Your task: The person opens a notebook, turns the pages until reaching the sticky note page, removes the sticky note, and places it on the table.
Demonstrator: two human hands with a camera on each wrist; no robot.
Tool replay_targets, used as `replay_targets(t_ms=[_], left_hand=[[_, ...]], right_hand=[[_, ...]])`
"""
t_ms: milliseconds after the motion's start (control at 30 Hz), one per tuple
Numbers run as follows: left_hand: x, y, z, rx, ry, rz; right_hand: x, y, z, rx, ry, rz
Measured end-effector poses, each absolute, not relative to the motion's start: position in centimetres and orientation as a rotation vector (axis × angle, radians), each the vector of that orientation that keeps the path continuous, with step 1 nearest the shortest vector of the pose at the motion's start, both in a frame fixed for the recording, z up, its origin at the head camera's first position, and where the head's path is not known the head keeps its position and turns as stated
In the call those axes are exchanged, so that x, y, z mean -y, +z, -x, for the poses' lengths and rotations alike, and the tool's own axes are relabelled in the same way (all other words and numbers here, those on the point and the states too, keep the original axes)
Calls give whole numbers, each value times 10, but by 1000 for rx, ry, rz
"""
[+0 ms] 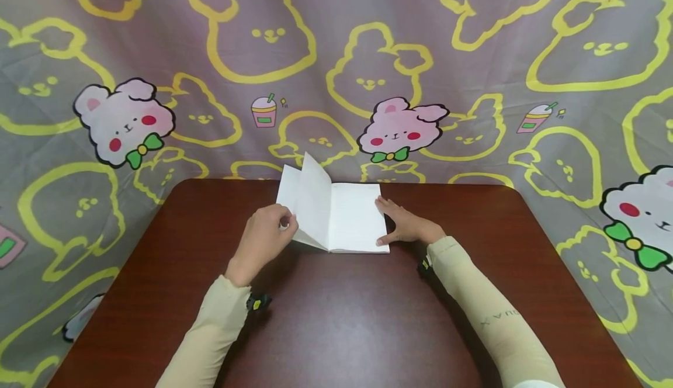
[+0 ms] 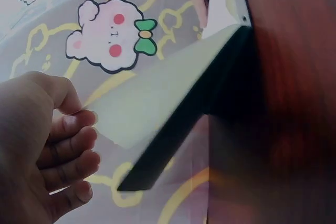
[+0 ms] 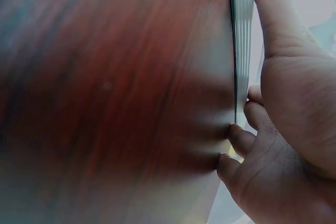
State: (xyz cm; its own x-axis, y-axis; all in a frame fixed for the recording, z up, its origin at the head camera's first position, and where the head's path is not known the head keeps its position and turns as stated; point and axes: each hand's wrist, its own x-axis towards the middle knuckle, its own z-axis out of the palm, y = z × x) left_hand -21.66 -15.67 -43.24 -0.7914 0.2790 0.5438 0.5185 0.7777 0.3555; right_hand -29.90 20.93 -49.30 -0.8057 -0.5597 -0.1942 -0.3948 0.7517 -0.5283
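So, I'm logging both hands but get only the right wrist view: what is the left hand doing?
Observer: The left hand pinches a raised page near its free edge.
Operator: Good. And what does the opposite page look like from above?
Observer: In the head view, the right page is white and faces up.
Operator: Is the left side lying flat too?
Observer: No; in the left wrist view its dark cover slants up off the table.
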Motion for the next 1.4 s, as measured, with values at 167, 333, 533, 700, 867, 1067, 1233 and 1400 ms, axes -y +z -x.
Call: replay_targets(t_ms=[167, 333, 533, 700, 867, 1067, 1233, 1400], left_hand=[[167, -443, 214, 2537, -662, 535], [177, -455, 211, 2619, -698, 459], [185, -465, 213, 2713, -743, 378], [186, -470, 215, 2812, -767, 303], [187, -475, 219, 2871, -768, 267], [185, -482, 223, 2940, -774, 248], [185, -488, 223, 3020, -779, 210], [187, -489, 224, 3040, -815, 195]], right_hand=[[-211, -494, 298, -2607, -684, 741], [-211, -492, 297, -2603, -687, 747], [-210, -490, 297, -2605, -679, 752], [-211, -490, 297, -2606, -678, 750], [-212, -489, 298, -2596, -698, 760], [-213, -488, 297, -2589, -706, 737], [-212, -490, 297, -2581, -689, 730], [-210, -490, 297, -2581, -705, 735]])
